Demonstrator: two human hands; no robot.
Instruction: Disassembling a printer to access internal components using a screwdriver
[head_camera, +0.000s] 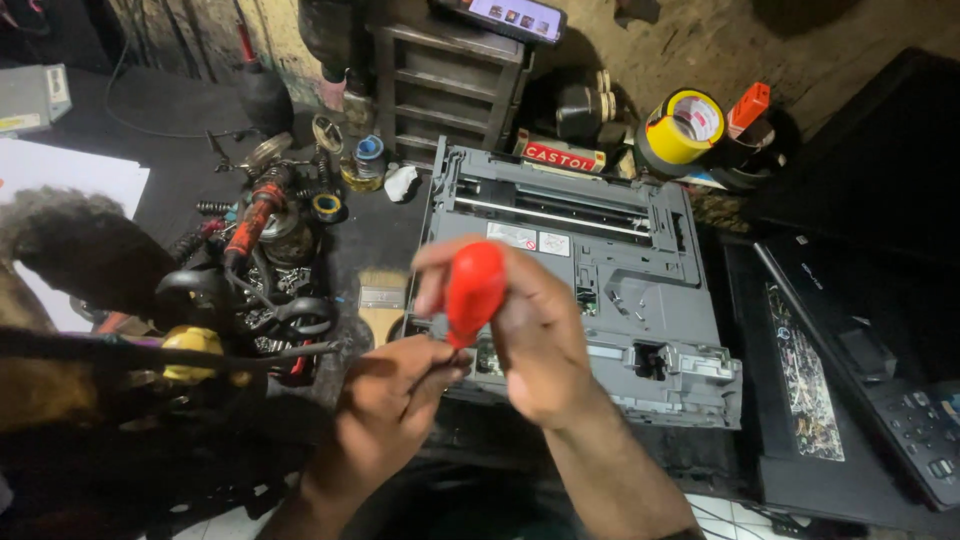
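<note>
Two hands meet over the near left corner of a grey printer frame, which lies flat in the middle of the dark bench. The right hand has its fingers curled tight round the red handle of a screwdriver, thumb on the far side; the handle stands nearly upright and its shaft runs down out of sight behind the hands. The left hand, at about 7 o'clock from the handle, pinches thumb and fingertips together low on the shaft or at its tip; which, I cannot tell, as the point of contact is hidden.

At 9 o'clock from the frame lie a brush and a heap of tools, with scissors among them. At 1 o'clock stands a yellow tape roll; at 3 o'clock rests a black cover.

The likeliest risk, as I judge it, is the tip slipping off its seat, since the left fingertips sit right beside it and would take the jab. A freed screw could also drop into the frame's openings or the tool heap
</note>
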